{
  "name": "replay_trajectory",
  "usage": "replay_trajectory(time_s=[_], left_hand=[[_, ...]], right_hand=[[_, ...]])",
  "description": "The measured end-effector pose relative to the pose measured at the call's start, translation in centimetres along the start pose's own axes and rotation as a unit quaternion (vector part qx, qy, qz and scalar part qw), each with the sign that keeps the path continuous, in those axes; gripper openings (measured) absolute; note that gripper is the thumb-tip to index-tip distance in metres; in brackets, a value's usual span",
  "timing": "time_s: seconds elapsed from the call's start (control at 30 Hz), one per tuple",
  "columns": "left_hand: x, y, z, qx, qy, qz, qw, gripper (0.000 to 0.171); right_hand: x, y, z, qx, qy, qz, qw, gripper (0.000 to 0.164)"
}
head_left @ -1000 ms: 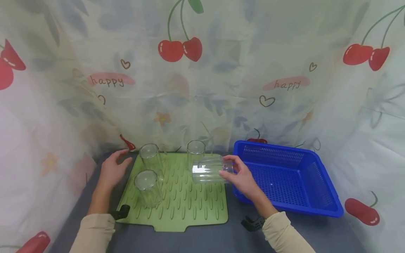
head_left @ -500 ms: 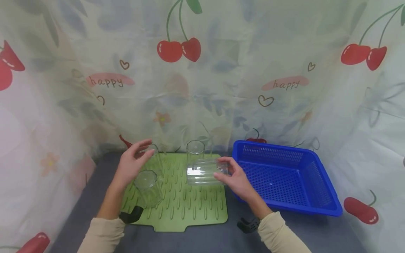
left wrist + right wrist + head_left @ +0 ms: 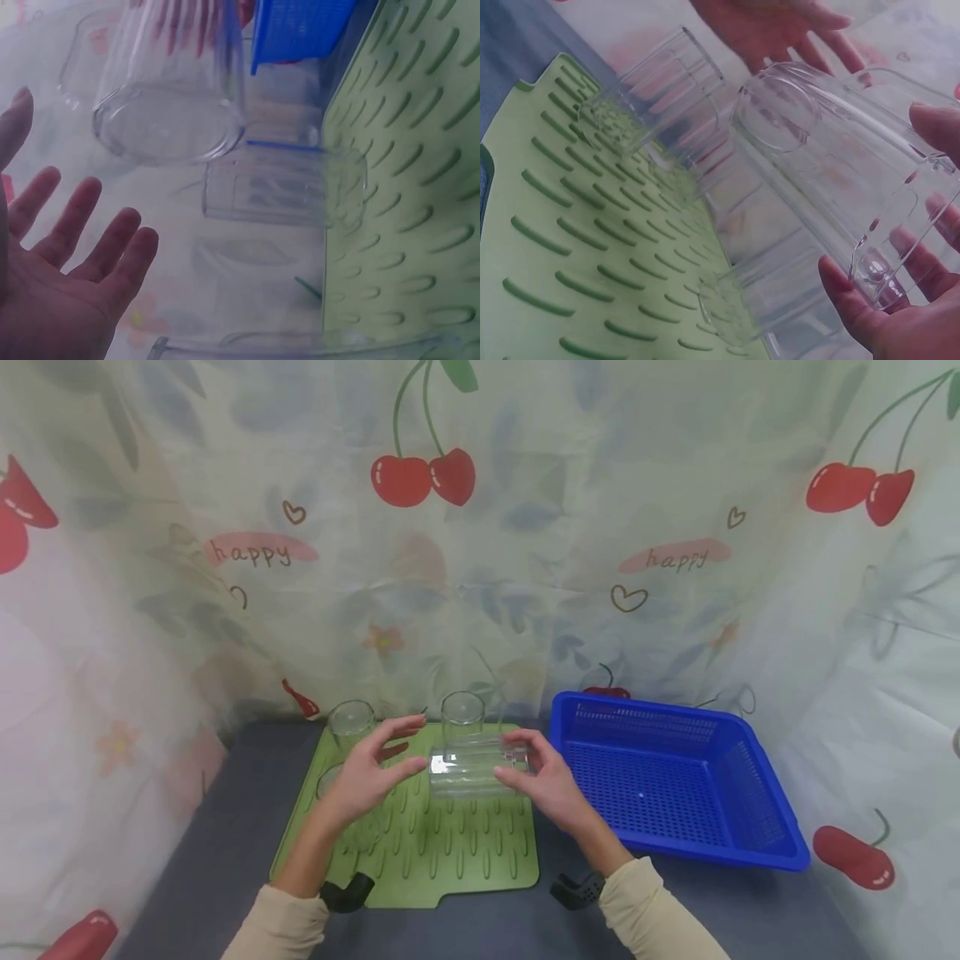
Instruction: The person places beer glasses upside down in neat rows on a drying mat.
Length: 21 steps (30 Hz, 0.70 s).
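A clear glass mug [image 3: 467, 777] lies sideways in the air over the green ridged mat [image 3: 480, 860], and my right hand [image 3: 553, 781] grips its right end between thumb and fingers. Its base points left, at my left hand [image 3: 366, 781], whose fingers are spread with the thumb apart. In the left wrist view a gap shows between those fingers and the mug's base [image 3: 172, 131]. On the mat, other clear mugs stand upside down: one at the back left [image 3: 351, 718], one at the back right [image 3: 462, 712], and one at the front left, mostly behind my left hand.
A blue perforated plastic basket [image 3: 750, 856] stands to the right of the mat. The table [image 3: 480, 935] is dark grey. Behind rises a curtain [image 3: 525, 568] printed with cherries and hearts. Black wrist mounts [image 3: 348, 893] hang under both forearms.
My left hand has moved right from beyond the mat's left edge, across the left mugs, to near the held mug's base. My right hand has carried the mug slightly left.
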State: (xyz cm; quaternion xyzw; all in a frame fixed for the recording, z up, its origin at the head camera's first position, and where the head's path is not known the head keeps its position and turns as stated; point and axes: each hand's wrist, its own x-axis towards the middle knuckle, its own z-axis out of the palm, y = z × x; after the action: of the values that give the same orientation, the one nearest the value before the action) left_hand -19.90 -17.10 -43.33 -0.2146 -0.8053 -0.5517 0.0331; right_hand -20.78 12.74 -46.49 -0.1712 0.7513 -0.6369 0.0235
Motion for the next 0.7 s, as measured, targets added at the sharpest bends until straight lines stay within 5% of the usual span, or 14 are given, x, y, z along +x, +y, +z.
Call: replay_trajectory(time_s=[0.3, 0.7], left_hand=[[-0.4, -0.4, 1.6, -0.023, -0.040, -0.024, 0.9987, 0.074], [-0.7, -0.5, 1.9, -0.056, -0.057, -0.025, 0.9965, 0.084]], right_hand=[[0.1, -0.6, 0.6, 0.012, 0.001, -0.001, 1.000, 0.051], [0.2, -0.7, 1.1, 0.054, 0.004, 0.000, 0.999, 0.050]])
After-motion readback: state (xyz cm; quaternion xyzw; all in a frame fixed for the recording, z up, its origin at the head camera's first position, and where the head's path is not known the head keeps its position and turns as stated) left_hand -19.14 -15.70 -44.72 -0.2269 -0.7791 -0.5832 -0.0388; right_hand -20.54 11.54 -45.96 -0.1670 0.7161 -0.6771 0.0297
